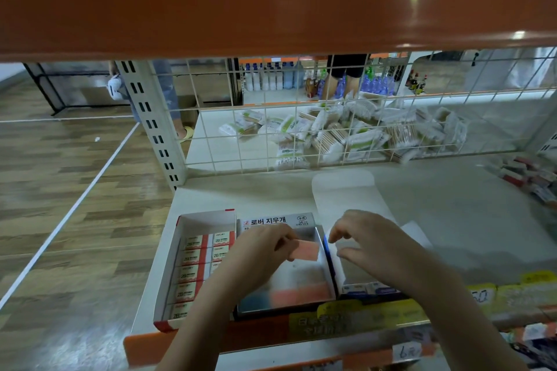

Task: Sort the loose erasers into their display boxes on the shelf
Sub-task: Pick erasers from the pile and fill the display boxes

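Left hand (265,245) pinches a pink eraser (304,251) over the half-empty middle box (322,277) on the shelf (452,220). Right hand (370,242) hovers loose, holding nothing. Advice: lay eraser flat against the pink ones at the front, keeping rows square.

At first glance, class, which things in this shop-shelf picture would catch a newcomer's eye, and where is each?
The left hand pinches a pink eraser over the open middle display box at the shelf's front edge, while the right hand hovers beside it holding nothing. To the left sits a box of 2B erasers in neat rows. Behind the wire grid lies a heap of cotton swab packets.
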`<action>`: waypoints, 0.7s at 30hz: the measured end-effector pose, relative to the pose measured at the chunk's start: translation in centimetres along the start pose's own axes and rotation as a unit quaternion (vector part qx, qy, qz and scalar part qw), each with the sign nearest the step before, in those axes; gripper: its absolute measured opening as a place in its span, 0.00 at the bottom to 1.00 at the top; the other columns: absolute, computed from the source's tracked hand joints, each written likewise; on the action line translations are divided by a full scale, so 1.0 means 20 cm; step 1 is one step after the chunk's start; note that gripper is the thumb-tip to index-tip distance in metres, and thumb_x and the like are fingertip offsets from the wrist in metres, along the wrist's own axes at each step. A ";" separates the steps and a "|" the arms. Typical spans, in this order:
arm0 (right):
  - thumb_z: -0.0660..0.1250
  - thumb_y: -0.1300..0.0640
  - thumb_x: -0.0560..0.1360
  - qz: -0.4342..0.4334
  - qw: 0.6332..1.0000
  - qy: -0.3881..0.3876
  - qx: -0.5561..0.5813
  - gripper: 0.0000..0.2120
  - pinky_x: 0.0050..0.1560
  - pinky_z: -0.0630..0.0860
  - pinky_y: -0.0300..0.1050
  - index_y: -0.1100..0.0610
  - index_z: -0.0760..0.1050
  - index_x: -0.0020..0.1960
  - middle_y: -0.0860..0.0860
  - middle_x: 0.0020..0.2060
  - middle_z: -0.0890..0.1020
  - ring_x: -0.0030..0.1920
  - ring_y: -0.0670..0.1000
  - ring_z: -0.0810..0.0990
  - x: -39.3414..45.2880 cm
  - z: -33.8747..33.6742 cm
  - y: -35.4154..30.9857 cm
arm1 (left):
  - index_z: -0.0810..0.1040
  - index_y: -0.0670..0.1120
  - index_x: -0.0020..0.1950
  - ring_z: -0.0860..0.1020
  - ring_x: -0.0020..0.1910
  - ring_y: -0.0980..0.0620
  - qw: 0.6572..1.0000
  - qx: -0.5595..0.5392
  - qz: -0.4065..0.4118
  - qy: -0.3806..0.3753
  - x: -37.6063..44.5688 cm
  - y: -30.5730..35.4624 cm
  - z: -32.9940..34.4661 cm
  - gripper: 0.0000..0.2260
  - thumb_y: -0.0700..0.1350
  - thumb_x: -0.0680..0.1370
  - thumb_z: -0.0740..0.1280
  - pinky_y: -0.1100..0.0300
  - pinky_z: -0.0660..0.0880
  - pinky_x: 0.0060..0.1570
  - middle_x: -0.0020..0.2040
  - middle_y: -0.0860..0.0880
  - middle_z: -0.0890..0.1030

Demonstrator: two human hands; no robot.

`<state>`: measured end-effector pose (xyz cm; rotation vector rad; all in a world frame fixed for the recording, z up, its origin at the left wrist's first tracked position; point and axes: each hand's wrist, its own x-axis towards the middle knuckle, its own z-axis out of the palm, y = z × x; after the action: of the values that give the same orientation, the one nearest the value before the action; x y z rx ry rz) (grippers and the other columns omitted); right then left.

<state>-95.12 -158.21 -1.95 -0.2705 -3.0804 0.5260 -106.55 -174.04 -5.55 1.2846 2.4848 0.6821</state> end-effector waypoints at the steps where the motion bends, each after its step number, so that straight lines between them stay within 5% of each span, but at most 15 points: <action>1: 0.65 0.53 0.75 0.014 1.000 0.016 0.008 0.09 0.50 0.68 0.34 0.49 0.76 0.55 0.42 0.48 0.74 0.50 0.41 0.72 -0.01 0.01 0.01 | 0.77 0.51 0.55 0.70 0.32 0.64 1.000 0.007 0.003 -0.011 0.01 0.00 0.02 0.08 0.49 0.80 0.59 0.72 0.65 0.32 0.41 0.58 0.79; 6: 0.65 0.47 0.75 0.088 0.995 -0.008 0.042 0.13 0.51 0.73 0.40 0.53 0.76 0.55 0.47 0.49 0.77 0.48 0.45 0.75 -0.02 0.04 0.03 | 0.78 0.53 0.54 0.75 0.44 0.60 0.996 0.041 0.004 -0.077 0.03 0.01 0.07 0.09 0.51 0.80 0.60 0.65 0.73 0.49 0.48 0.56 0.81; 12: 0.61 0.52 0.77 0.088 0.992 -0.036 0.079 0.11 0.44 0.75 0.46 0.58 0.78 0.45 0.52 0.40 0.81 0.41 0.51 0.79 -0.05 0.07 0.03 | 0.80 0.53 0.54 0.76 0.46 0.59 0.992 0.069 0.011 -0.102 0.04 0.00 0.09 0.09 0.51 0.79 0.62 0.65 0.71 0.49 0.50 0.55 0.81; 21: 0.61 0.55 0.77 0.107 0.981 -0.050 0.156 0.07 0.45 0.80 0.47 0.58 0.76 0.45 0.51 0.38 0.81 0.38 0.47 0.82 -0.05 0.08 0.04 | 0.78 0.55 0.56 0.75 0.52 0.57 0.991 0.093 0.018 -0.095 0.03 0.03 0.10 0.09 0.51 0.78 0.63 0.60 0.73 0.55 0.53 0.54 0.79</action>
<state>-94.00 -158.20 -3.75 -0.5860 -3.0145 1.0453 -105.61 -172.74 -6.89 1.3899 2.4187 0.3239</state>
